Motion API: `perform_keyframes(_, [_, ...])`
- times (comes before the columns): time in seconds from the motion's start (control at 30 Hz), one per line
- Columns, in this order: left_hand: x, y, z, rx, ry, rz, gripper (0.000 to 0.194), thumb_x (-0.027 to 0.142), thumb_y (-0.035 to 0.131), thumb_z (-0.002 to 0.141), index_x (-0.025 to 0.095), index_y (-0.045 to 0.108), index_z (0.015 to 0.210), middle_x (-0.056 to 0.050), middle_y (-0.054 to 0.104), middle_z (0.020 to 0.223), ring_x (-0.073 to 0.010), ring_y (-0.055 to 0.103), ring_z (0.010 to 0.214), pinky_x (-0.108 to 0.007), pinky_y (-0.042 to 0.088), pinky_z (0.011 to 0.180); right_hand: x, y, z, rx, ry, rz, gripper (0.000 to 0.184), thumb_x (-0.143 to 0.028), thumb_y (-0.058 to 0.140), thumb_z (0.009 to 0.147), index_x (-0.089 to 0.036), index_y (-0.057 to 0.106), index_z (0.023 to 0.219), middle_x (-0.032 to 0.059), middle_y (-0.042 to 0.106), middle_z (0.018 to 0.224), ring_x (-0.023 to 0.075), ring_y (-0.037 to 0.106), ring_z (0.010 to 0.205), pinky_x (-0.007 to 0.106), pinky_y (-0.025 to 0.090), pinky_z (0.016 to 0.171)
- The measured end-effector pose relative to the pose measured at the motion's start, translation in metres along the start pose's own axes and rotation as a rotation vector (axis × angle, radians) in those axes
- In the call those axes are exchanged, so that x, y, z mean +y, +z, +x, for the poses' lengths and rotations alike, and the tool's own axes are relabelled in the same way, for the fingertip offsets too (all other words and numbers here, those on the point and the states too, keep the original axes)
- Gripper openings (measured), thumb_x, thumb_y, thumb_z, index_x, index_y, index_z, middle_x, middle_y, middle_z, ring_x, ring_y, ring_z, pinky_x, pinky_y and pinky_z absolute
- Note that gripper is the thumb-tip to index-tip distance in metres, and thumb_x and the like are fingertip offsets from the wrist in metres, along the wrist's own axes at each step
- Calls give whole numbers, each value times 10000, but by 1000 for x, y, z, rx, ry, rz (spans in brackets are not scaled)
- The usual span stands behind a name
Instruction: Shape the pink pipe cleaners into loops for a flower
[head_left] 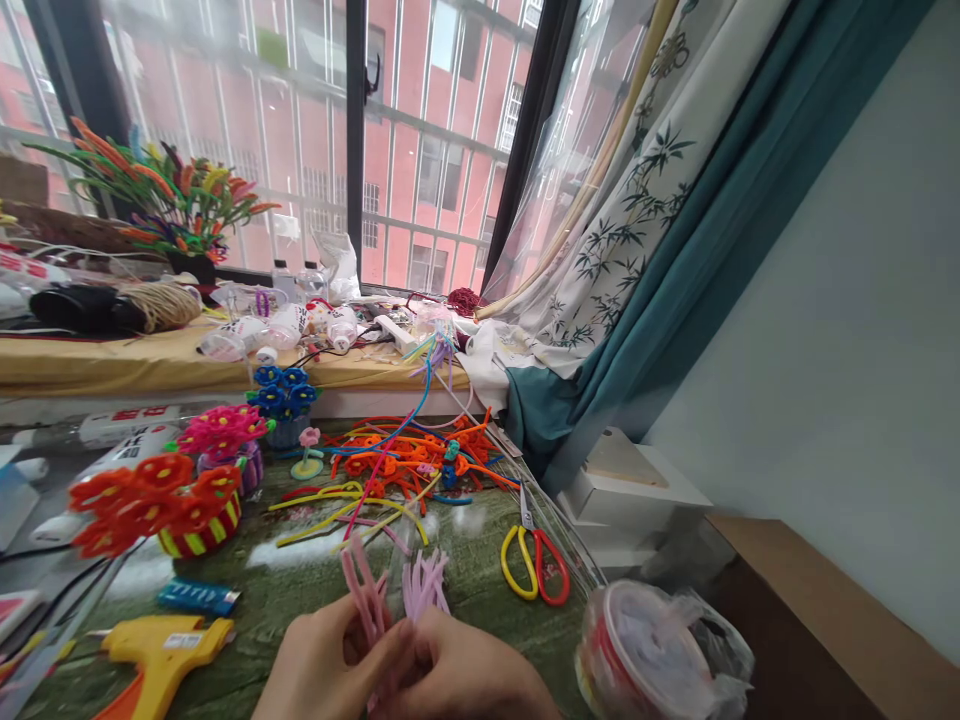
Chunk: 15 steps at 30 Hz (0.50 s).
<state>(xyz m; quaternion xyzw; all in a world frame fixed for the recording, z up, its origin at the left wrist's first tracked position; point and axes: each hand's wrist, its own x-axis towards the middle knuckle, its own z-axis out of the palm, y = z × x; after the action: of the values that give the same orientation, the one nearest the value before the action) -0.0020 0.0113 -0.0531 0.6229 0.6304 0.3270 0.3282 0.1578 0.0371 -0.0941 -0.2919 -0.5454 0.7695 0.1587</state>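
Note:
Near the front edge of the view, my left hand (330, 650) is closed on several pink pipe cleaners (365, 590) that stick up past the fingers. Beside it, my right hand (469, 665) grips a bunch of lilac pipe cleaners (425, 582), fanned out at the top. The two hands touch at the thumbs, and the lower ends of both bunches are mostly hidden. Loose yellow pipe cleaners (322, 500) lie just beyond them. Scissors (534, 555) with yellow and red handles rest to the right of my right hand.
A yellow glue gun (161, 660) and a blue packet (196, 597) lie at left. Orange pipe-cleaner flowers (150, 500) stand in a striped pot. An orange pipe-cleaner heap (397, 455) fills the back of the table. A plastic-wrapped tub (652, 650) stands at right.

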Motion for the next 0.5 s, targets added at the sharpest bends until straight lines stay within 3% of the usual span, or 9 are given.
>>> perform_keyframes(0.17, [-1,-7,7,-143,-39,40,375,542,548,682,187,559,562,-12,554,544,-174,484,553,-273,313,537,4,-1,2,-33,-7,-24,413,-472,865,603,-112,687,699,-68,496,562,43,388,511,205,245,476])
perform_keyframes(0.3, [3,-17,13,-233,-8,-151,362,532,596,666,198,505,562,34,473,540,-141,437,549,-260,318,536,0,-1,-2,-32,-14,-75,398,-470,849,646,-114,685,709,-69,482,560,39,368,503,209,224,461])
perform_keyframes(0.5, [18,-34,12,-218,-137,-399,488,629,735,586,174,560,602,53,504,480,-85,387,427,-216,264,437,-12,-1,-10,-29,27,-169,429,-493,852,634,-115,650,636,-87,403,514,31,292,471,230,166,425])
